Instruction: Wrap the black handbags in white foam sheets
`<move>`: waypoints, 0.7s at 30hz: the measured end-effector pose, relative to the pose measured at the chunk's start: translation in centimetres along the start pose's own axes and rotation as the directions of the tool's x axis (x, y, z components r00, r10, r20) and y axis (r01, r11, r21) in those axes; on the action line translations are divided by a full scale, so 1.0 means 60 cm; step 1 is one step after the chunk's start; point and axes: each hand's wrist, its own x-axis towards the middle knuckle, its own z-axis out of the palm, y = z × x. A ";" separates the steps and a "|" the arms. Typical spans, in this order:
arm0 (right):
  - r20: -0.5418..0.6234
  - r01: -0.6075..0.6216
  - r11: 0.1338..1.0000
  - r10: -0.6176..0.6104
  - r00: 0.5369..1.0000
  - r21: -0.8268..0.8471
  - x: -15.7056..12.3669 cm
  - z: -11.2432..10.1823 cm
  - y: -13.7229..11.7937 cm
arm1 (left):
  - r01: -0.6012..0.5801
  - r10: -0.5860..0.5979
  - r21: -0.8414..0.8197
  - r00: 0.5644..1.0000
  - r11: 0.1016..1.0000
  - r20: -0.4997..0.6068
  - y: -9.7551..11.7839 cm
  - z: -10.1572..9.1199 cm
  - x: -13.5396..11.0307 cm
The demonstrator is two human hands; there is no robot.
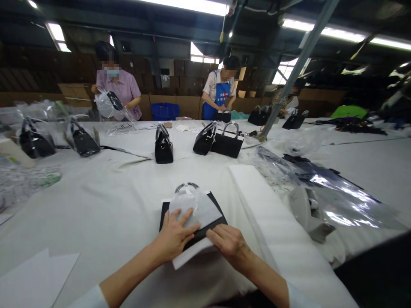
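While your left hand [175, 235] rests splayed on the white sheet [204, 209] over the black bag [164, 214] before you, your right hand [229, 241] curls at its near edge; whether it pinches, I cannot tell. White foam [260, 205], a tape dispenser [300, 209] and clear plastic [349, 201] crowd your right; handbags [164, 152] stand ahead across the table [105, 196].

Left fingers [186, 217] on sheet [205, 210] over black bag [196, 239]; right fingers [214, 236] touch bag, grip unclear.
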 end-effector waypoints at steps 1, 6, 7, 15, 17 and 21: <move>0.007 0.054 0.998 -0.054 0.999 -0.025 0.007 -0.005 -0.002 | 0.018 -0.017 -0.015 0.999 1.000 0.027 -0.001 -0.003 -0.006; 0.014 0.088 0.996 -0.088 0.996 -0.028 0.039 -0.010 0.001 | -0.023 0.029 -0.059 0.995 0.998 0.096 0.002 -0.009 -0.020; 0.018 0.063 0.998 -0.062 0.998 -0.018 0.042 -0.005 0.005 | -0.033 0.041 -0.074 0.994 0.997 0.105 0.001 -0.010 -0.019; 0.179 -0.289 0.955 0.274 0.945 0.061 0.055 0.059 0.049 | 0.010 0.116 -0.493 0.968 0.870 0.224 -0.040 -0.064 0.002; 0.245 -0.330 0.941 0.305 0.920 0.067 0.059 0.062 0.055 | 0.083 0.077 -0.590 0.968 0.803 0.240 -0.051 -0.074 -0.001; 0.321 -0.374 0.927 0.344 0.882 0.035 0.067 0.058 0.062 | 0.245 -0.200 -0.511 0.969 0.824 0.143 -0.057 -0.052 -0.007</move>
